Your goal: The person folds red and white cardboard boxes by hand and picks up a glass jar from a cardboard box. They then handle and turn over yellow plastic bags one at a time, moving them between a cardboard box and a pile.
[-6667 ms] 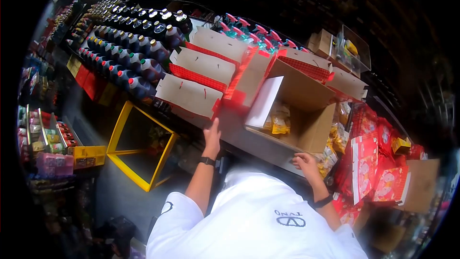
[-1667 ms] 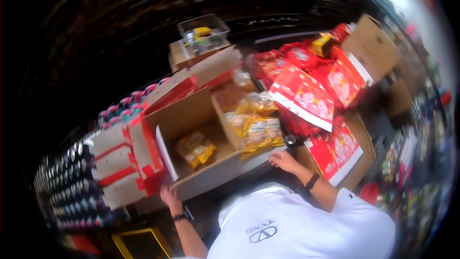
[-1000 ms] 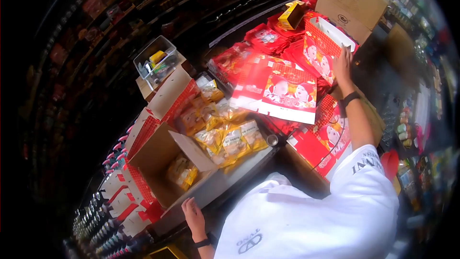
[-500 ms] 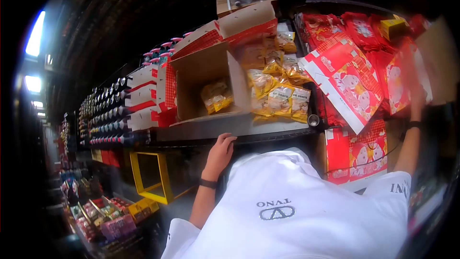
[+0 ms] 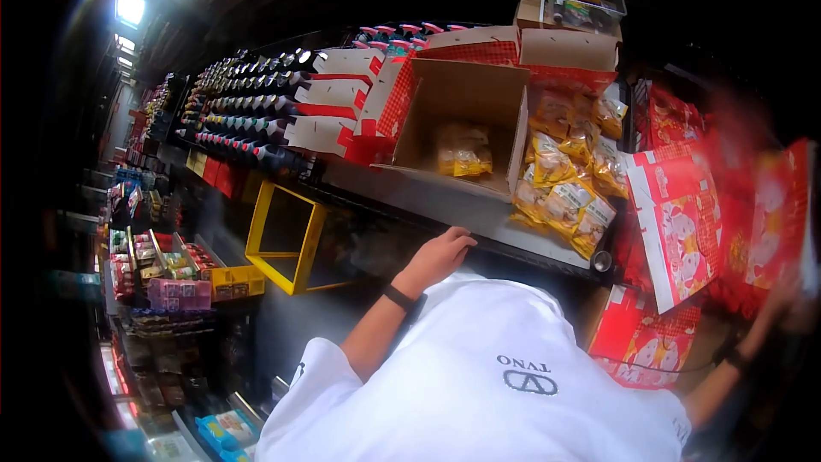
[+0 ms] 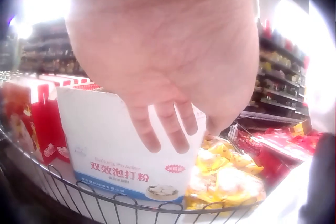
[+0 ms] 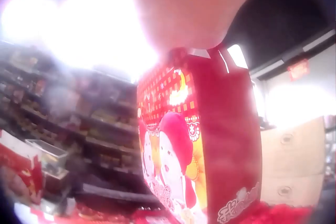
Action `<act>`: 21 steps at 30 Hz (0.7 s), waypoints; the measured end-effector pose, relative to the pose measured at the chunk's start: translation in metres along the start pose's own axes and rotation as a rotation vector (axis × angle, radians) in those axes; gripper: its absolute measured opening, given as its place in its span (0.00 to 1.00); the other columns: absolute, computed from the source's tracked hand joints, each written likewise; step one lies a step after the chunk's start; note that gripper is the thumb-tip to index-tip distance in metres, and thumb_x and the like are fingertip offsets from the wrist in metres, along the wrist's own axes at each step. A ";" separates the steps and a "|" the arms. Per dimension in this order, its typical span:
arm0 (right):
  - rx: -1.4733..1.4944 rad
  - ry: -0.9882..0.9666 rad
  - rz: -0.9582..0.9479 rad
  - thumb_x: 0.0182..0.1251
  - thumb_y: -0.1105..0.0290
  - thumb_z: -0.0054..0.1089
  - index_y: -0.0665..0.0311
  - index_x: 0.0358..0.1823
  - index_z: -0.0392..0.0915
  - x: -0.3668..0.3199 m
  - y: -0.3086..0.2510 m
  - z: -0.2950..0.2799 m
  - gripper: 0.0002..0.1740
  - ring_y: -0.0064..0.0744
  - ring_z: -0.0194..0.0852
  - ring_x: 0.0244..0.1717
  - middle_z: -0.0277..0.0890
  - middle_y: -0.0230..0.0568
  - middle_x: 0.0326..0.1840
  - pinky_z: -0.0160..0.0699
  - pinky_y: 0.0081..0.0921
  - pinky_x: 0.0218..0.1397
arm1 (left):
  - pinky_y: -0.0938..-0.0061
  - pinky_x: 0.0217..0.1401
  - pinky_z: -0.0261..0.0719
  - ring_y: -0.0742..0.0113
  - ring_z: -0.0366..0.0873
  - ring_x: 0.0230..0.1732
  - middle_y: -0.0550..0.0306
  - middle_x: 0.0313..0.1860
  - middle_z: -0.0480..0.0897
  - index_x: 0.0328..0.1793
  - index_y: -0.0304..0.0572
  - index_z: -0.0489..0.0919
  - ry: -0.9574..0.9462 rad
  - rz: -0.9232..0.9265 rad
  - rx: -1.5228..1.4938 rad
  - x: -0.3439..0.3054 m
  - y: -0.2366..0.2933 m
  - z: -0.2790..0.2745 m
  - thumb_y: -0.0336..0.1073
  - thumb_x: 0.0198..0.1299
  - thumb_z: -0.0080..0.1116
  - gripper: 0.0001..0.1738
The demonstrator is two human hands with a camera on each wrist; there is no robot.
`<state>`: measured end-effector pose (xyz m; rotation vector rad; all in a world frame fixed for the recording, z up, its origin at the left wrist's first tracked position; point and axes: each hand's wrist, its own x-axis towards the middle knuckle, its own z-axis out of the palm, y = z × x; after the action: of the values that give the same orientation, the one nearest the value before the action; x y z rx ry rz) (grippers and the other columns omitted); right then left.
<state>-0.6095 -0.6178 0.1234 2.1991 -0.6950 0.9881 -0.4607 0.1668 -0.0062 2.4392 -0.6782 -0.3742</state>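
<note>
My right hand (image 5: 782, 295), blurred, grips the top of a red printed gift box (image 5: 770, 218) at the far right. In the right wrist view this box (image 7: 231, 134) stands upright under the hand, whose fingers are mostly hidden. My left hand (image 5: 436, 258) hovers at the shelf's front edge with relaxed fingers, holding nothing. Just beyond it is an opened cardboard box (image 5: 466, 90) with a yellow snack packet (image 5: 464, 154) inside. Its white outer face (image 6: 94, 140), printed "Baking Powder", shows behind my left fingers.
Several yellow packets (image 5: 564, 205) lie right of the cardboard box. White-and-red cartons (image 5: 329, 98) and rows of dark bottles (image 5: 248, 107) stand to the left. A flat printed red carton (image 5: 680, 227) lies on the right-hand pile. A wire rail (image 6: 147, 205) edges the shelf.
The view has swung left. My right hand has gone from beside the cardboard box to the far-right red gift box and gripped it. My left hand stays empty near the shelf edge.
</note>
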 end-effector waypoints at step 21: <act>1.365 -0.403 -0.237 0.70 0.81 0.60 0.69 0.45 0.77 0.095 -0.394 -0.410 0.05 0.32 0.75 0.46 0.76 0.40 0.42 0.71 0.36 0.63 | 0.66 0.67 0.77 0.61 0.75 0.65 0.51 0.71 0.71 0.77 0.44 0.64 -0.015 -0.177 -1.153 -0.032 -0.134 -0.106 0.28 0.58 0.66 0.39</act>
<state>-0.4786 -0.0812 0.2873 3.5917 0.2706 1.0100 -0.3935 0.3270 0.0017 1.3822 -0.1353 -0.6304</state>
